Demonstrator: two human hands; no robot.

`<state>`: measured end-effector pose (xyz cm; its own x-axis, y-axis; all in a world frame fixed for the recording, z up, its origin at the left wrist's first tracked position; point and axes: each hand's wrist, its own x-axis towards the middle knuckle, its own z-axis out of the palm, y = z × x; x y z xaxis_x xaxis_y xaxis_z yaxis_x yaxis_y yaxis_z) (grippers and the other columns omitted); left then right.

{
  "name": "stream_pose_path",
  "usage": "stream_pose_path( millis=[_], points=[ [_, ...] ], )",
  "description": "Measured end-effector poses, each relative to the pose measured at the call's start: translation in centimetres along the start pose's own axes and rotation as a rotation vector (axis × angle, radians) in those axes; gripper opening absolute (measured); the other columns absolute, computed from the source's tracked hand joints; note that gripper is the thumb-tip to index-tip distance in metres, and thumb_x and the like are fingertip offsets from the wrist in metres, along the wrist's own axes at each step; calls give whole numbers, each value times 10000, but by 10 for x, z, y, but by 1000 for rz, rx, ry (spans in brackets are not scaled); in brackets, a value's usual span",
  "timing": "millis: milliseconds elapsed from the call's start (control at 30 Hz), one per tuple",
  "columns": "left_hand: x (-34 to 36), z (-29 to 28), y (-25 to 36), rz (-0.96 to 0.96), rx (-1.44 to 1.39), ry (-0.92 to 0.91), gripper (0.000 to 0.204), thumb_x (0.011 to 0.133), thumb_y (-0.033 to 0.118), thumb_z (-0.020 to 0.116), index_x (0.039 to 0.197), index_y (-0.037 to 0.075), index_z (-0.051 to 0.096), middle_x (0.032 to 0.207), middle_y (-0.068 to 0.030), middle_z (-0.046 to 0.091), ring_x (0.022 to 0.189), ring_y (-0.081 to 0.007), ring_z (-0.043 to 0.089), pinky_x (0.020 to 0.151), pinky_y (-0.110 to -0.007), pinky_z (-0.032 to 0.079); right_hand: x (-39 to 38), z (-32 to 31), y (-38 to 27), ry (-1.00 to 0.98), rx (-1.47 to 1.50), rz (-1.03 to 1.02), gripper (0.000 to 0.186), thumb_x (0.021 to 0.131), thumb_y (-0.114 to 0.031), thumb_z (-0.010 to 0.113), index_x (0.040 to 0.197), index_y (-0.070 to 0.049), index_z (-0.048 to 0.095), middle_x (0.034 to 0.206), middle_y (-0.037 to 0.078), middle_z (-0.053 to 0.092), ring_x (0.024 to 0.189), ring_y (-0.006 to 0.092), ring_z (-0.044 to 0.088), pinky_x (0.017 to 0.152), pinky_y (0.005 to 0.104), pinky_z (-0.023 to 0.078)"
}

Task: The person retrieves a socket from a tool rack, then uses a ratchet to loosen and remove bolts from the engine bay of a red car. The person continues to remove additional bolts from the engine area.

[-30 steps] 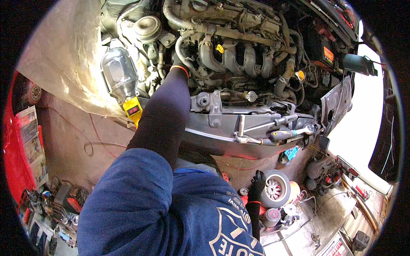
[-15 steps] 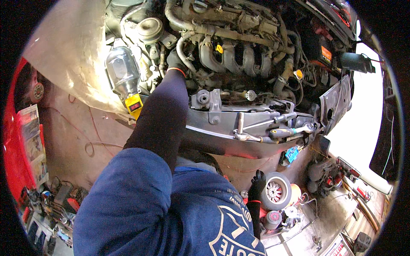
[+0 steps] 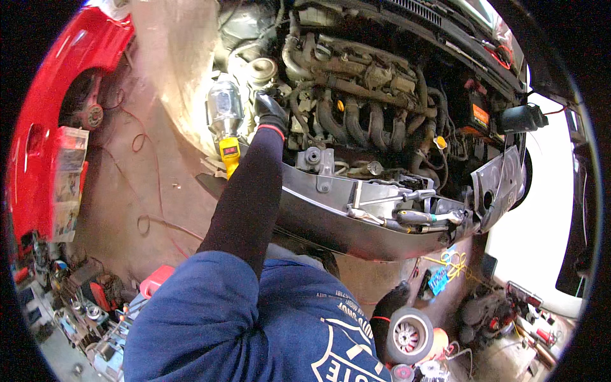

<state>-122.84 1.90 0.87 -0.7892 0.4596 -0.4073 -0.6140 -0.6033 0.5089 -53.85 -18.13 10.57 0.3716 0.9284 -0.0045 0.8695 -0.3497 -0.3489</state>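
My left hand, in a black glove with an orange-red cuff, reaches into the left side of the car's engine bay. It is beside the engine, near a round metal part; its fingers are partly hidden and I cannot see whether they grip anything. Just left of it stands a lit work lamp with a clear bulbous head and a yellow handle. My right hand, also gloved in black, hangs low at my right side above a wheel. Its fingers are dark and blurred.
Several wrenches and a ratchet lie on the car's front crossmember. A black battery sits at the right of the bay. The wheel, a red car body, a hose and scattered tools are around me.
My view has shifted left, showing more of the red car. My left hand has drawn back a little from among the engine parts, and more of its glove shows. My right hand has moved lower.
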Motion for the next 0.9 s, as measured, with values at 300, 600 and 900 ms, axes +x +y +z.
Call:
stream_pose_path(
  millis=[300,600,900],
  points=[
    [-264,116,86,-356,-95,-749,347,1026,276,469,1227,18,585,1057,-91,679,926,-195,647,833,-311,554,80,-89,-257,-260,818,-442,264,927,-135,636,1136,25,655,1113,127,676,982,206,641,869,328,515],
    [-434,174,92,-341,275,-713,320,984,177,493,1257,22,553,1092,-65,658,910,-132,629,787,-281,523,40,-187,-392,-747,897,-1074,452,768,-110,814,1189,-18,676,1023,67,694,836,115,619,761,273,515],
    [-450,195,131,-103,662,-799,250,1007,165,502,1208,28,559,1011,-54,601,845,-111,572,747,-265,490,40,-191,-408,-855,990,-976,329,819,-96,773,1119,11,693,1008,81,706,862,138,648,778,286,529]
  ],
)
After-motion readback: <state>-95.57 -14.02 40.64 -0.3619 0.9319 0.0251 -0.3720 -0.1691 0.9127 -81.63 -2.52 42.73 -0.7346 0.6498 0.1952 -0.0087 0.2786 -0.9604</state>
